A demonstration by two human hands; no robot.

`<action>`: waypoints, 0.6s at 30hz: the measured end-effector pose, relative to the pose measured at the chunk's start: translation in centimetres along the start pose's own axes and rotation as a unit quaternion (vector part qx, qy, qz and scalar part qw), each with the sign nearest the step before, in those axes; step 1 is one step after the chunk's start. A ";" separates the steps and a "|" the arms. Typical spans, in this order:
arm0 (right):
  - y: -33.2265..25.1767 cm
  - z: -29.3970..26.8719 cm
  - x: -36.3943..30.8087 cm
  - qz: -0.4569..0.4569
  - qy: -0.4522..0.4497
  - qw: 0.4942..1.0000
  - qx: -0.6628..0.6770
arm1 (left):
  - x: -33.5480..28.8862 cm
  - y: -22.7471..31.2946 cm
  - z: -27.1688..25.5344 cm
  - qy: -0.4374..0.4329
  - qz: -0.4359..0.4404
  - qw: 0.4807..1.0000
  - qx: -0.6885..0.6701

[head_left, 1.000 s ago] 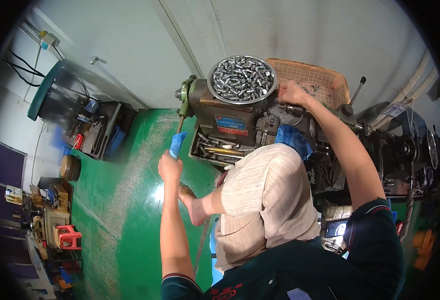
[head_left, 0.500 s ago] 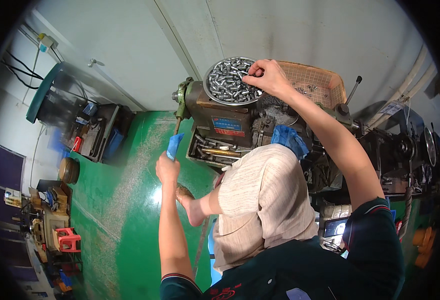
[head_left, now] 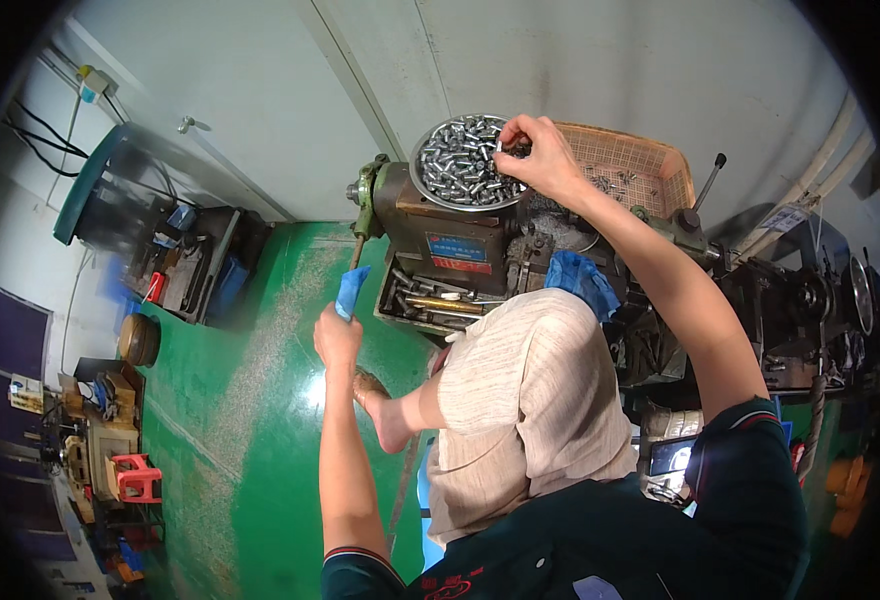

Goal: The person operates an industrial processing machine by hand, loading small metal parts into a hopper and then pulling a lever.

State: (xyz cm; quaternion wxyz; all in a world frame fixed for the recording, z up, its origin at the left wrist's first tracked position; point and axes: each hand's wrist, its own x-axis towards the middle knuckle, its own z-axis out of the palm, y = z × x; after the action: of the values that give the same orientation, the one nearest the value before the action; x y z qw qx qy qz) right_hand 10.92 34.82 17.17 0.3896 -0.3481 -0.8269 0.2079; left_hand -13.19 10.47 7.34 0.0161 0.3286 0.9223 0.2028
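Observation:
My left hand (head_left: 338, 338) is wrapped round a lever (head_left: 358, 250) on the left end of a dark green machine, where a blue wrapping (head_left: 352, 290) covers its grip. A round metal bowl (head_left: 480, 208) sits on top of the machine, heaped with small shiny cylindrical metal parts (head_left: 455, 165). Over the bowl's right side, my right hand (head_left: 545, 162) has thumb and fingertips pinched together on one small metal part (head_left: 499, 147). The fingers partly cover that part.
A tan plastic basket (head_left: 660, 165) with a few metal parts stands right of the bowl. Below the machine head, a tray (head_left: 400, 318) holds tools and rods. A blue cloth (head_left: 578, 280) lies by my knee. A red stool (head_left: 137, 480) stands at the left.
My right hand has lifted slightly and drawn its fingertips to the right, and a small metal part now shows at them. My left hand stays on the lever.

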 end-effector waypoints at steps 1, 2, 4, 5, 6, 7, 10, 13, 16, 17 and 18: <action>0.0 -0.2 -0.2 -0.025 0.014 0.999 0.041 | 0.0 -0.1 0.0 -0.001 -0.001 1.000 0.000; 0.0 -0.4 -0.2 -0.024 0.013 0.999 0.041 | 0.0 -0.1 0.0 0.002 -0.002 1.000 -0.003; 0.5 -1.0 -0.4 -0.043 0.037 0.994 0.098 | 0.0 -0.2 0.1 0.004 -0.003 1.000 -0.007; 1.0 -1.3 -0.4 -0.042 0.036 0.994 0.097 | 0.0 -0.3 0.1 0.006 0.000 1.000 -0.008; 1.6 -1.6 -0.5 -0.044 0.051 0.994 0.090 | 0.0 -0.3 0.1 0.007 0.003 1.000 -0.008; 2.4 -1.8 -0.6 -0.045 0.066 0.993 0.084 | 0.0 -0.3 0.2 0.006 0.003 1.000 -0.009; 4.7 -2.4 -1.1 0.008 0.090 0.991 0.094 | 0.0 -0.4 0.2 0.012 0.001 1.000 -0.009; 6.9 -2.3 -1.9 0.052 0.101 0.989 0.099 | 0.0 -0.4 0.2 0.001 0.004 1.000 -0.007; 9.1 -1.5 -2.5 0.071 0.067 0.991 0.088 | 0.0 -0.1 0.2 0.008 0.007 1.000 -0.010; 9.4 -1.3 -2.6 0.075 0.057 0.991 0.098 | 0.0 -0.2 0.2 0.008 0.005 1.000 -0.007; 9.6 -1.0 -2.7 0.080 0.048 0.990 0.109 | 0.0 -0.2 0.1 0.008 0.004 1.000 -0.005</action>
State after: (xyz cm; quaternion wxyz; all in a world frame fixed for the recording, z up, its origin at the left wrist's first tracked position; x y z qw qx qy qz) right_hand 16.95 39.39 10.53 0.4462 -0.3783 -0.7494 0.3102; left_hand -13.26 10.37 7.14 0.0100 0.3310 0.9199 0.2102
